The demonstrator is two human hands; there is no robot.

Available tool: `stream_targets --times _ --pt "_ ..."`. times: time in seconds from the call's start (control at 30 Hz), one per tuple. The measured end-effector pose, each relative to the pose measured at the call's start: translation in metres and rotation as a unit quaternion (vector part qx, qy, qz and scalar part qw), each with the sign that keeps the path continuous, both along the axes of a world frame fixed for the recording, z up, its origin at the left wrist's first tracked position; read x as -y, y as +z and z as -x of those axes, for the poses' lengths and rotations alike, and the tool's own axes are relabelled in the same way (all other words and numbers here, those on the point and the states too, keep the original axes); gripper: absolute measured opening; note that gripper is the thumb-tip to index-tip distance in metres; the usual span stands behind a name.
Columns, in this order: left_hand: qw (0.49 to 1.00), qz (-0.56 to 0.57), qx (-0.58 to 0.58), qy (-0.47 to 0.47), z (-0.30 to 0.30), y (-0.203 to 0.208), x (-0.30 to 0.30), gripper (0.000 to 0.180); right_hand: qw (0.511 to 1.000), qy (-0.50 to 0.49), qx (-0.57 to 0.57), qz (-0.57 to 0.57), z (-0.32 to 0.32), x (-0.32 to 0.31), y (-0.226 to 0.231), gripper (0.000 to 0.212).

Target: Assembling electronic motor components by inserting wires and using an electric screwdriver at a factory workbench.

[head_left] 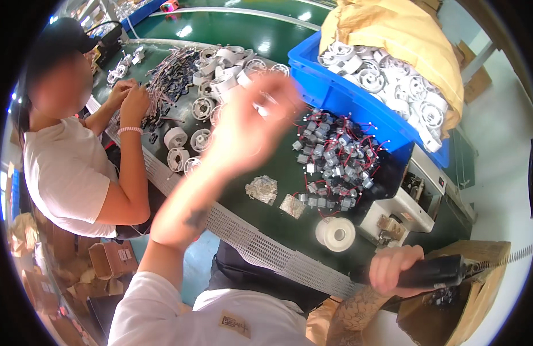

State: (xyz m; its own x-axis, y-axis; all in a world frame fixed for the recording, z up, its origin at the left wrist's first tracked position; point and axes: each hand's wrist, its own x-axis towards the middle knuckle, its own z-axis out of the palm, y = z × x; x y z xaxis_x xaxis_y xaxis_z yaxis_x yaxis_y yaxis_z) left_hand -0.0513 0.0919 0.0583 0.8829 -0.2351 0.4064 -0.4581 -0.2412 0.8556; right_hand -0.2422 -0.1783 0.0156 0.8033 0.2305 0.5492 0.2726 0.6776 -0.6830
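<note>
My left hand (243, 124) is lifted over the table, smeared by motion. Something whitish shows by its fingertips, but whether they grip it or a white part merely lies behind is unclear. Beneath and beyond that hand is a heap of round white plastic housings (223, 81), a few of them loose near the table's front edge (175, 137). At the lower right, my right hand (390, 268) is wrapped round a black electric screwdriver (436, 273) with a coiled cord (503, 258). The screwdriver lies nearly level, its tip hidden.
Small grey motors with red wires (335, 158) are piled right of centre, before a blue bin (312, 75) holding a yellow sack (387, 23) of white parts. A white roll (335, 234) sits beside a bench machine (413, 202). A co-worker (70, 167) handles wired parts at left.
</note>
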Motion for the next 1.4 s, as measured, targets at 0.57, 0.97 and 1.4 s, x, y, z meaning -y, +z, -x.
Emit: stream_targets --times 0.57,0.97,1.4 --pt "0.860 0.123 -0.173 -0.463 0.097 -0.023 0.084 0.017 0.996 0.033 -0.067 0.051 -0.005 -0.017 0.032 0.031" --pt "0.941 0.177 -0.238 -0.160 -0.097 0.058 0.134 0.040 0.992 -0.110 -0.044 -0.039 -0.010 -0.016 0.003 0.086" --pt "0.827 0.214 -0.241 -0.461 0.104 -0.065 0.098 0.022 0.987 -0.137 -0.079 -0.016 -0.008 -0.019 0.003 0.071"
